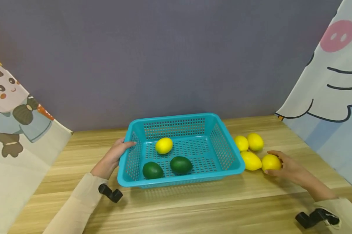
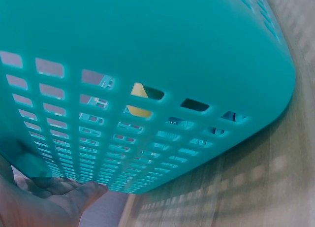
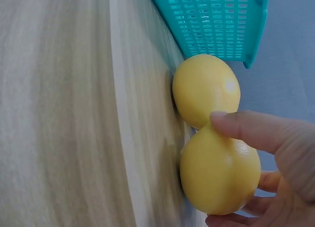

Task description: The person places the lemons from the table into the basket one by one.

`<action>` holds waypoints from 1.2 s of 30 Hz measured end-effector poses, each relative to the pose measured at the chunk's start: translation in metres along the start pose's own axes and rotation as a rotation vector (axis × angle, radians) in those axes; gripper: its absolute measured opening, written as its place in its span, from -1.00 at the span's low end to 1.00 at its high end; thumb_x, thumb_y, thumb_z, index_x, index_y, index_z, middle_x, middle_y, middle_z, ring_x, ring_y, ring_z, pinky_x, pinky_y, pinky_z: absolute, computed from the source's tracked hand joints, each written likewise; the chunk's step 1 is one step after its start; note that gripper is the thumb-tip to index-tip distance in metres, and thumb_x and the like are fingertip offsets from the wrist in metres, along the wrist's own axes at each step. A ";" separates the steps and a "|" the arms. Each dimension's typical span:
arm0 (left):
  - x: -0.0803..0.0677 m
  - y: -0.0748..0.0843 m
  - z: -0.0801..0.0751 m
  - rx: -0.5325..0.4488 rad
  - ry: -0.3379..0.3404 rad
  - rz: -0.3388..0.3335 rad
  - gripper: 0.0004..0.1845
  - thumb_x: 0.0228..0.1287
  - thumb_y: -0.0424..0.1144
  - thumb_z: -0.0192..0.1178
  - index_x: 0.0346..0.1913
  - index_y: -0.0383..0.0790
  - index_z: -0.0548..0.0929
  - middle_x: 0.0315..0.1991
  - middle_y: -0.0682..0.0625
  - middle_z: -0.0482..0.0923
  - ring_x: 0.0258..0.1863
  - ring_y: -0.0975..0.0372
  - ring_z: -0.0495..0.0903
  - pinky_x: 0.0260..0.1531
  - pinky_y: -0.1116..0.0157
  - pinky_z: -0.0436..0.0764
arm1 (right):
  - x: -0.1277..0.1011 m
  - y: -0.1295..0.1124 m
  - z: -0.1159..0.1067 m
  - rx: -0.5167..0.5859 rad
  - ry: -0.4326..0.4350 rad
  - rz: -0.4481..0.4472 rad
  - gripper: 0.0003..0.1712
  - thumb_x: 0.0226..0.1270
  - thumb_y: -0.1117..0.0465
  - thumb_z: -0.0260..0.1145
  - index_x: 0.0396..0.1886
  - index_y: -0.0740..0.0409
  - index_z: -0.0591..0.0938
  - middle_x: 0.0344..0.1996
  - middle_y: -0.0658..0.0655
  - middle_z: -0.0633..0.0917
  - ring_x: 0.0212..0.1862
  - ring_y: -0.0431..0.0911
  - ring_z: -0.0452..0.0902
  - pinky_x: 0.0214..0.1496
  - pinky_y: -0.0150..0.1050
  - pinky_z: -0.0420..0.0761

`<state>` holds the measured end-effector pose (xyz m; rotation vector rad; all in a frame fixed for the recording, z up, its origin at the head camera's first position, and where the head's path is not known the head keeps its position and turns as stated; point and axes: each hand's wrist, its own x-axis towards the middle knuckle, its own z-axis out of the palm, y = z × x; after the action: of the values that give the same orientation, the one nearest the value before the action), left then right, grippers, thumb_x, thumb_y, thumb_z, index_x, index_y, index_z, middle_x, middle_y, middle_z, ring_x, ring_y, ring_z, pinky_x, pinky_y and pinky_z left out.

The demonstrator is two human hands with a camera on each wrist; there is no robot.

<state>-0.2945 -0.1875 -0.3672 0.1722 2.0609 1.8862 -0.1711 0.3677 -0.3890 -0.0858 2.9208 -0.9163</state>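
Observation:
My left hand (image 1: 116, 154) grips the left rim of a turquoise plastic basket (image 1: 187, 178), thumb over the edge; the left wrist view shows the hand at its perforated wall (image 2: 147, 49). Inside the basket lie one lemon (image 1: 164, 145) and two dark green avocado-like fruits (image 1: 181, 165) (image 1: 152, 170). On the table to the right, my right hand (image 1: 293, 169) holds a lemon (image 1: 271, 162) between thumb and fingers. In the right wrist view the thumb lies over this lemon (image 3: 219, 175), which sits against another lemon (image 3: 206, 89).
Three more lemons (image 1: 251, 161) (image 1: 255, 142) (image 1: 241, 143) cluster beside the basket's right wall. The wooden table (image 1: 182, 208) ends at a grey backdrop (image 1: 176, 65). Cartoon-printed cloths (image 1: 333, 81) hang at both sides.

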 end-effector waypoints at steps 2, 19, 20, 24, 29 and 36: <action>0.000 -0.001 0.000 -0.002 0.003 -0.005 -0.46 0.34 -0.38 -0.07 0.29 -0.63 0.12 -0.30 -0.03 0.62 -0.33 0.19 0.68 -0.23 0.21 0.69 | 0.001 -0.001 0.000 -0.018 0.005 -0.002 -0.05 0.13 0.06 0.42 0.30 0.51 0.15 0.11 0.64 0.32 0.02 0.39 0.39 -0.10 0.11 0.54; -0.002 0.000 -0.004 0.005 -0.009 -0.008 -0.44 0.35 -0.35 -0.06 0.30 -0.61 0.10 -0.29 -0.03 0.63 -0.34 0.21 0.68 -0.25 0.22 0.70 | 0.001 0.001 -0.005 -0.118 0.075 -0.026 -0.12 0.13 0.04 0.40 0.22 0.56 0.23 -0.05 0.64 0.44 -0.14 0.29 0.48 -0.25 0.01 0.57; -0.002 0.001 -0.003 0.005 -0.008 -0.009 -0.44 0.35 -0.35 -0.06 0.31 -0.61 0.10 -0.29 -0.03 0.63 -0.34 0.21 0.68 -0.25 0.22 0.70 | 0.001 0.001 -0.006 -0.118 0.074 -0.026 -0.12 0.14 0.05 0.40 0.22 0.56 0.23 -0.05 0.65 0.44 -0.14 0.29 0.48 -0.25 0.01 0.57; -0.002 0.001 -0.003 0.004 -0.007 -0.007 -0.44 0.35 -0.36 -0.07 0.31 -0.61 0.10 -0.29 -0.03 0.63 -0.34 0.21 0.68 -0.26 0.23 0.70 | 0.000 0.001 -0.010 -0.118 0.076 -0.039 -0.13 0.15 0.07 0.39 0.23 0.56 0.22 -0.04 0.66 0.43 -0.12 0.34 0.47 -0.24 0.04 0.58; -0.001 0.002 -0.002 0.003 -0.008 -0.004 -0.44 0.35 -0.37 -0.08 0.31 -0.62 0.10 -0.29 -0.03 0.62 -0.34 0.21 0.68 -0.25 0.23 0.70 | 0.001 -0.002 -0.017 -0.111 0.085 -0.057 -0.15 0.17 0.10 0.38 0.24 0.57 0.22 -0.02 0.67 0.41 -0.07 0.43 0.43 -0.21 0.09 0.59; 0.000 0.000 -0.002 0.001 -0.009 -0.009 -0.45 0.35 -0.36 -0.07 0.29 -0.62 0.11 -0.29 -0.04 0.63 -0.33 0.20 0.68 -0.24 0.22 0.69 | 0.005 -0.010 -0.023 -0.066 0.091 -0.076 -0.15 0.21 0.12 0.35 0.29 0.53 0.18 0.03 0.63 0.40 -0.02 0.45 0.41 -0.28 -0.12 0.61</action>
<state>-0.2953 -0.1888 -0.3668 0.1709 2.0535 1.8759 -0.1783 0.3725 -0.3649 -0.1644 3.0518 -0.8557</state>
